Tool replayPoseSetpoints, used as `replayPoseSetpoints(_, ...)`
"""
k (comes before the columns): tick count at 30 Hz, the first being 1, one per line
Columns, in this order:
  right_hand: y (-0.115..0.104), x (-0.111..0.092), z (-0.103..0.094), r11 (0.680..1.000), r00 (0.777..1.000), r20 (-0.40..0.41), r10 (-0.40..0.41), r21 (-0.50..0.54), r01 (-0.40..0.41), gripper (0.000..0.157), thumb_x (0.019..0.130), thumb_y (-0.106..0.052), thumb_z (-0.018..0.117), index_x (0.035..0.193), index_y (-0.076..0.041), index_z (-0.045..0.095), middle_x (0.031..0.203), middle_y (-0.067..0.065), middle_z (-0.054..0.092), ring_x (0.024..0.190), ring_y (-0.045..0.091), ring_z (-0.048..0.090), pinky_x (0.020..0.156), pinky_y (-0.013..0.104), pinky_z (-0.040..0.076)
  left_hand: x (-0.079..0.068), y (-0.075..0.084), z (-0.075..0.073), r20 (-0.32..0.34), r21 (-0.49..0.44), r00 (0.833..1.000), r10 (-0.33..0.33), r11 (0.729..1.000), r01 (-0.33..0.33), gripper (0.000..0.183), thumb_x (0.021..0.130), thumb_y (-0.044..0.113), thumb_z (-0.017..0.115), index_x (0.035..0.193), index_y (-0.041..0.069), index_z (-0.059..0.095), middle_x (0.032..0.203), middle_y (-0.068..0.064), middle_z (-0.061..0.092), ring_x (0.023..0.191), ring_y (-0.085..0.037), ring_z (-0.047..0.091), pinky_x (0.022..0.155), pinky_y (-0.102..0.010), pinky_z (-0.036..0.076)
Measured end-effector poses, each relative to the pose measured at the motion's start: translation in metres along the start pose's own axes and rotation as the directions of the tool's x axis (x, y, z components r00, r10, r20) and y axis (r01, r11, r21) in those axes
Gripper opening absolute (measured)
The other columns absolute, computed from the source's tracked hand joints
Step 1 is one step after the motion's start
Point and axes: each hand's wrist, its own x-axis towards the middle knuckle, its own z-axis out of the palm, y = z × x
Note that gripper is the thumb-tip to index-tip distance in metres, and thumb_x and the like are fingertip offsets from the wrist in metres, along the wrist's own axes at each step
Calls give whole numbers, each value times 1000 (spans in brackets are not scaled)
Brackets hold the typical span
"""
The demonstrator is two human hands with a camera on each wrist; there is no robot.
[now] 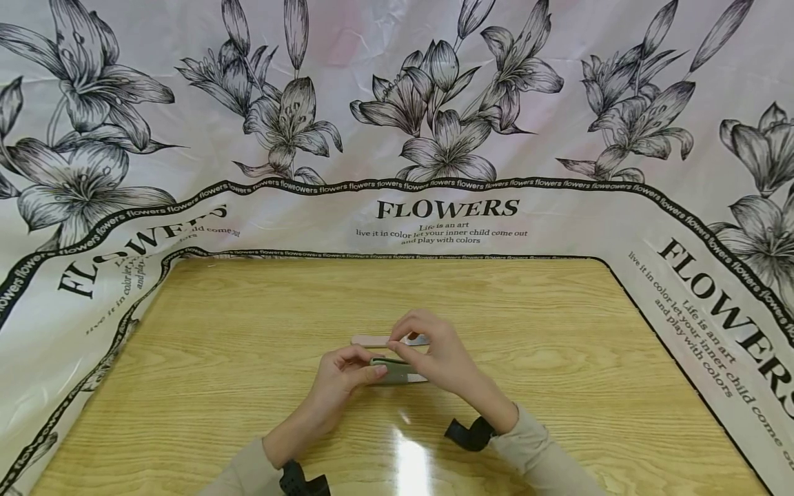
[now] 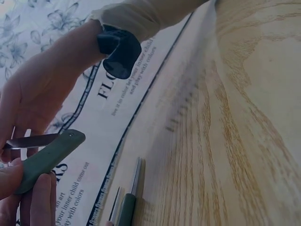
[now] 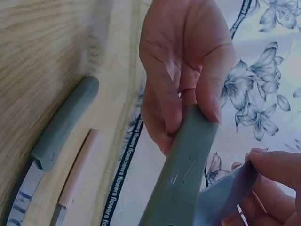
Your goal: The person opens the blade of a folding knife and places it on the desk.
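Observation:
A folding knife with a green handle (image 2: 49, 160) is held above the table, its blade (image 3: 225, 193) partly swung out from the handle. My left hand (image 1: 338, 382) grips the end of that handle between thumb and fingers. The blade is pinched near its free end by my right hand (image 1: 443, 351), thumb against fingertips. Below them on the table lie a second green-handled knife (image 3: 66, 127) and a pink-handled knife (image 1: 369, 341), side by side with their blades out. The right hand covers part of the pink knife in the head view.
The wood-grain table (image 1: 248, 310) is bordered at the back and sides by a white flower-printed cloth (image 1: 446, 234). Black straps (image 1: 469, 434) hang at both wrists. A bright reflection shows on the tabletop near the front.

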Motion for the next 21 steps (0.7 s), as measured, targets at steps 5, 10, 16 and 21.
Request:
replayPoseSetpoints(5, 1, 1, 0, 1000, 1000, 9, 13, 10, -13, 9, 90, -4, 73, 88, -12, 72, 91, -1, 68, 86, 15, 61, 71, 35, 55, 1, -1, -1, 9, 8, 1000, 14, 1000, -15, 13, 88, 0, 73, 84, 11, 67, 105, -6, 63, 90, -15, 66, 85, -31, 57)
replayPoseSetpoints(10, -1, 2, 1, 1000, 1000, 11, 19, 1, -19, 10, 89, -5, 74, 87, -14, 71, 90, -3, 68, 86, 14, 61, 71, 32, 55, 2, -2, 0, 13, 27, 1000, 14, 1000, -14, 13, 88, 1, 73, 85, 12, 68, 103, -5, 62, 89, -15, 65, 82, -31, 56)
replayPoseSetpoints(16, -3, 4, -1, 1000, 1000, -2, 19, -18, -19, 10, 88, -4, 75, 86, -13, 71, 90, -3, 67, 86, 13, 60, 72, 28, 53, 1, 1, 0, -21, -3, 1000, -2, 1000, 2, 13, 88, -1, 72, 85, 9, 66, 107, -7, 61, 92, -17, 68, 88, -35, 57)
replayPoseSetpoints(21, -2, 5, -4, 1000, 1000, -21, 17, -18, -18, 9, 89, -4, 74, 87, -13, 72, 91, -2, 68, 86, 14, 61, 72, 32, 53, 1, 3, -1, -29, -12, 1000, -2, 1000, 1, 11, 87, -1, 72, 86, 7, 65, 105, -8, 61, 90, -19, 69, 88, -38, 57)
